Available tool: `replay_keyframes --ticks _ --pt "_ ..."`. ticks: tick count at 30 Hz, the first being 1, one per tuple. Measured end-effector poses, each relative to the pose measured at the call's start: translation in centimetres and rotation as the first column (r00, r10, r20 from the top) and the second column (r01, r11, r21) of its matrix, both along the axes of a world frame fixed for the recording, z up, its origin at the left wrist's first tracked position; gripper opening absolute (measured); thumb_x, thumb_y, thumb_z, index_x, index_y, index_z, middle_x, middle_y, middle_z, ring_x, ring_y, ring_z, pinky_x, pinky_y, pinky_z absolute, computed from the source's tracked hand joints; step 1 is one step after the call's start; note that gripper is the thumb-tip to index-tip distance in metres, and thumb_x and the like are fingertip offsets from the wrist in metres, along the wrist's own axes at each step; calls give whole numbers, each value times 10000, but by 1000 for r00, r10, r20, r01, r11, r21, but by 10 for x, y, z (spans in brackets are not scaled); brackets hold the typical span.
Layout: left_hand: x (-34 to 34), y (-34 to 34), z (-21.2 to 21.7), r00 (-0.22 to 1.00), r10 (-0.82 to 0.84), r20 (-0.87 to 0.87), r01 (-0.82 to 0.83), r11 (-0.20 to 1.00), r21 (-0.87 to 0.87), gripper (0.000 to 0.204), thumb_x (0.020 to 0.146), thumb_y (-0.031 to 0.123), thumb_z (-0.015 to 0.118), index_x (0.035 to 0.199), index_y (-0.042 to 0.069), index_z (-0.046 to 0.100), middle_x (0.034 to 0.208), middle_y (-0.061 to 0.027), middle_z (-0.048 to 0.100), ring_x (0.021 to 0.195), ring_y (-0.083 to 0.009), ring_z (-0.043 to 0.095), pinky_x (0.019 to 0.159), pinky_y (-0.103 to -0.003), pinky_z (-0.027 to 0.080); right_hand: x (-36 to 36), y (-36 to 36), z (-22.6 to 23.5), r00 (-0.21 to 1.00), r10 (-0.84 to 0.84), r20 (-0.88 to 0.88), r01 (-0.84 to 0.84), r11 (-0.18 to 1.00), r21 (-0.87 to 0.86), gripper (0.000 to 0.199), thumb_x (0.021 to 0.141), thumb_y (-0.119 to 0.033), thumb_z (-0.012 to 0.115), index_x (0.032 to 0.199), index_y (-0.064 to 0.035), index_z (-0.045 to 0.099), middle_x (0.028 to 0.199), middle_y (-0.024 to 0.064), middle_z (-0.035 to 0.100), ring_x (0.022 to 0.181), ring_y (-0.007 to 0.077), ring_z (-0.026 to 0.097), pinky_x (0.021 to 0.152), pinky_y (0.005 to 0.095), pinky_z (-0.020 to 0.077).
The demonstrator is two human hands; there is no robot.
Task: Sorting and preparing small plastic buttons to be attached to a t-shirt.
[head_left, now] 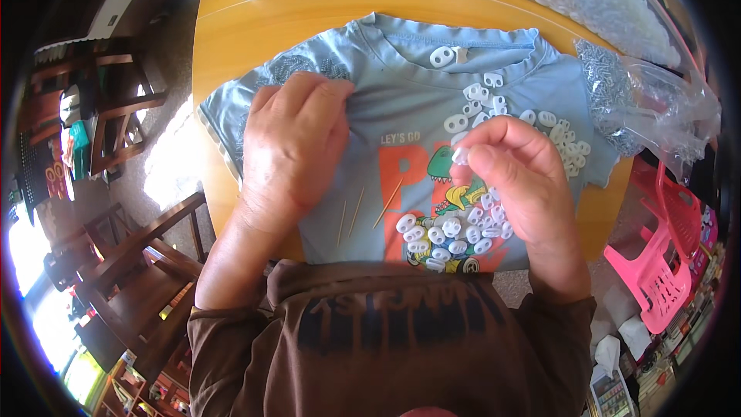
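1. Yellow-brown wooden table (255, 19), and a light-blue T-shirt (363, 123) lies spread across it, dark chairs (150, 282) off left!
2. Left hand (293, 143): fingers curled, right by a pile of grey metal bits (297, 66); fingertips hidden, can't tell its hold.
3. Right hand (517, 174): thumb and finger pinched on a white piece (461, 156), above the shirt.
4. Nearer the body, white two-holed parts (457, 248) cluster; three thin sticks (387, 203) lie alongside.

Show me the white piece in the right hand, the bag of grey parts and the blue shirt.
White piece (461, 156): head view, exposed face.
Bag of grey parts (654, 96): head view, crumpled clear plastic.
Blue shirt (367, 120): head view, plain chest cloth.
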State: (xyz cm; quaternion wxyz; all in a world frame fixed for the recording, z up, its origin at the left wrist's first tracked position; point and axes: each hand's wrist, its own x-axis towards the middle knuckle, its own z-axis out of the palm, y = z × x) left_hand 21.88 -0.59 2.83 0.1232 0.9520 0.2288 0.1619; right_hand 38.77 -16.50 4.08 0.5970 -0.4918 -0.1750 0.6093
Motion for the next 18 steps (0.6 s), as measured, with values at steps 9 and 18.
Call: replay_keyframes --ticks 9,18 --pt "-19 -1 3 997 68 -27 -71 990 -124 185 719 38 625 899 77 611 831 -68 564 755 -276 551 700 -356 443 -1 0 0 1000 0 3 0 1000 -16 157 860 -137 588 917 9 591 818 40 601 755 94 563 713 234 465" --pt "-19 3 6 999 43 -10 -43 999 -19 164 689 45 646 845 87 616 799 -55 572 726 -258 560 659 -337 438 0 -1 -3 1000 -3 23 3 1000 -16 162 861 -146 589 922 4 590 830 35 607 771 88 575 721 230 471"
